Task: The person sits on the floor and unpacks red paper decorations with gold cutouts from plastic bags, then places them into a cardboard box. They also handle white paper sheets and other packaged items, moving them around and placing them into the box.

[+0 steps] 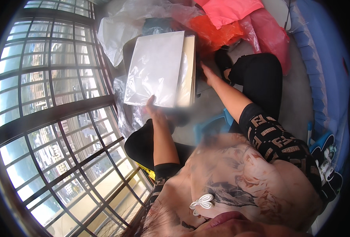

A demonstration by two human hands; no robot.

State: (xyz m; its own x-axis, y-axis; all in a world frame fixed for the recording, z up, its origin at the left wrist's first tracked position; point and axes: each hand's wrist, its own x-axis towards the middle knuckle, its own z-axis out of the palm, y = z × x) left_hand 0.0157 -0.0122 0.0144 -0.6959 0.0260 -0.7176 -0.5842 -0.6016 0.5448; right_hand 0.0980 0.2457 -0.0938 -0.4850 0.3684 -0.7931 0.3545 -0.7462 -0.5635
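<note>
A flat white sheet or board in clear, shiny plastic (155,65) lies in front of me, slightly tilted. My left hand (153,107) is at its lower edge, with the thumb over the plastic and the other fingers hidden beneath. Under it, and sticking out to the right, is a stack of cream-coloured sheets or boards (187,71). My right hand (207,74) is just right of this stack, its fingertips partly hidden in shadow beside the stack's edge; whether they touch anything cannot be told.
Clear plastic bags (118,38) lie behind and left of the stack. Red and pink plastic bags (234,14) lie at the top. A barred window (50,74) stands at left, a blue stool (213,127) below the hands, and a blue pleated cloth (326,74) at right.
</note>
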